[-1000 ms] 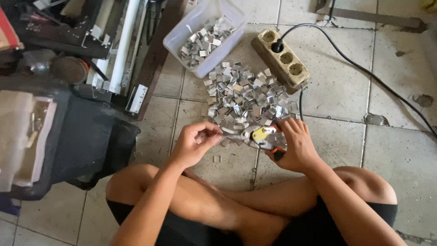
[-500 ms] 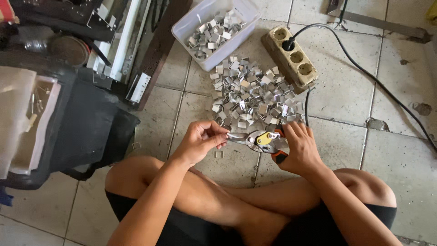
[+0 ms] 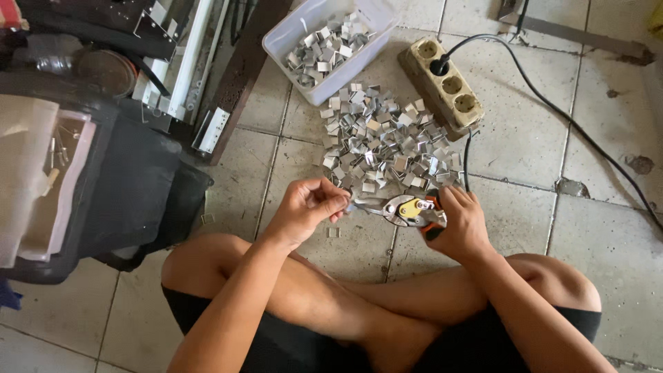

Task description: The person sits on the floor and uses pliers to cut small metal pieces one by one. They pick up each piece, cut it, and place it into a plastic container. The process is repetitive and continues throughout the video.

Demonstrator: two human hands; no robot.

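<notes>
Left hand (image 3: pixel 307 208) shifted to snips (image 3: pixel 397 209), right hand (image 3: pixel 461 224) gripping

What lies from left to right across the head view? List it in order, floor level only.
Black bag → left hand → snips → right hand → black cable.

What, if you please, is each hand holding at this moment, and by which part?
The right hand grips metal snips by their orange handles. The left hand pinches a small metal piece by its edge, at the snips' blades.
</notes>
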